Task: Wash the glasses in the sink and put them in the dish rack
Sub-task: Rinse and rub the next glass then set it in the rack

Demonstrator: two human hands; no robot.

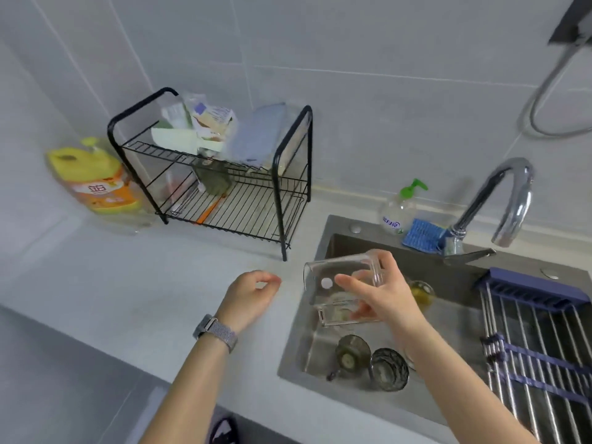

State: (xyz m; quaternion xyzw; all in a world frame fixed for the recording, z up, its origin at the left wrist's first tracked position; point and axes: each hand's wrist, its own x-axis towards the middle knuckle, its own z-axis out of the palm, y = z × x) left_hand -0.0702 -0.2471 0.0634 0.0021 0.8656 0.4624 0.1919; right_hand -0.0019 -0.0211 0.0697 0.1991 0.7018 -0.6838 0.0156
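My right hand [381, 290] grips a clear glass [339, 270] near its base, holding it on its side over the left part of the steel sink [291, 354], mouth pointing left. My left hand [250, 296] hovers over the counter left of the sink, fingers loosely curled, holding nothing. In the sink lie another clear glass [336, 314], two dark smoky glasses [352, 350] [389, 368] and a yellowish glass [421, 291]. The black two-tier wire dish rack [243, 203] stands on the counter at the back left of the sink.
The rack's top tier holds packets and a cloth. A yellow detergent bottle [93, 177] stands left of it. A soap pump bottle [400, 209], a blue sponge [423, 235] and the chrome tap [499, 200] sit behind the sink. A roll-up drying mat [538, 341] covers the sink's right side.
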